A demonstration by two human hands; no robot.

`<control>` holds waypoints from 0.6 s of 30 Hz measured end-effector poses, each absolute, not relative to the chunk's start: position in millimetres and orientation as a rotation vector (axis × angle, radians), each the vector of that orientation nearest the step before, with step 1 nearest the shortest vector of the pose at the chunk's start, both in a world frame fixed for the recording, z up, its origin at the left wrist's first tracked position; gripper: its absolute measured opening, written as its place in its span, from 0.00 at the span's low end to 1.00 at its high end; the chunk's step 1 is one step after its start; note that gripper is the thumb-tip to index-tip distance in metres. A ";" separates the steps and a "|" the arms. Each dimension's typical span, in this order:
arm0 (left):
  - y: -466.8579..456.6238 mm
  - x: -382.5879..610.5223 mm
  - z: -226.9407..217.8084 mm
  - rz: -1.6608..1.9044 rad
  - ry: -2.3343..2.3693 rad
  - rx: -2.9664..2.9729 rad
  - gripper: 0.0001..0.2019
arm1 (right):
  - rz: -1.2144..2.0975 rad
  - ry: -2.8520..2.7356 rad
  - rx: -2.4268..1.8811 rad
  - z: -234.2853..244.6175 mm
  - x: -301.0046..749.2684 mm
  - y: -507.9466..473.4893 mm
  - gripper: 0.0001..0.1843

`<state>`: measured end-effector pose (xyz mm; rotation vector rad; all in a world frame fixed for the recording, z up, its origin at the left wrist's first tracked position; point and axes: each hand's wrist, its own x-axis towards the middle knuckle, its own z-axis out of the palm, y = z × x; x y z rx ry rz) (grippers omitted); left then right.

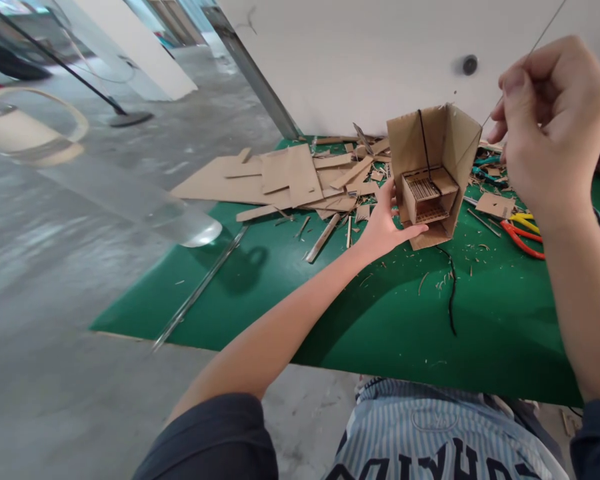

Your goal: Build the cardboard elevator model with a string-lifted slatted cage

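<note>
My left hand (385, 223) grips a small open cardboard box (460, 143) from its left side, thumb along the bottom front edge. Inside the box sits a smaller cardboard compartment (430, 193) with a ridged top. A black cord (425, 143) runs from the back panel's upper edge down to that compartment. Beneath the box, a length of black cord (451, 293) trails onto the table. My right hand (555, 127), raised at the right of the box, is closed in a pinch on a thin strand (547, 25). The strand slants from the box's right panel up past the frame's top edge.
The green tabletop (380, 327) bears cardboard sheets (290, 177) and scraps at the back left. Red-and-yellow-handled scissors (523, 240) lie on the right. A blurred clear cylindrical object (195, 227) is at the table's left. A white wall (345, 67) rises behind.
</note>
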<state>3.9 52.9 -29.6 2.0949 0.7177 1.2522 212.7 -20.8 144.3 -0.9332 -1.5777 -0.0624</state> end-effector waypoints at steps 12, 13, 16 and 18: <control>53.5 0.2 -31.7 1.214 0.792 2.058 0.56 | -0.087 -1.619 -0.880 140.8 219.7 -7.6 0.09; 53.6 0.3 -31.9 1.214 0.791 2.058 0.56 | -0.100 -1.636 -0.887 140.9 219.9 -8.4 0.09; 54.0 0.5 -31.8 1.207 0.785 2.061 0.56 | -0.149 -1.668 -0.913 141.4 219.7 -10.2 0.11; 54.1 0.5 -31.5 1.212 0.781 2.070 0.57 | -0.170 -1.677 -0.941 142.1 219.0 -10.9 0.11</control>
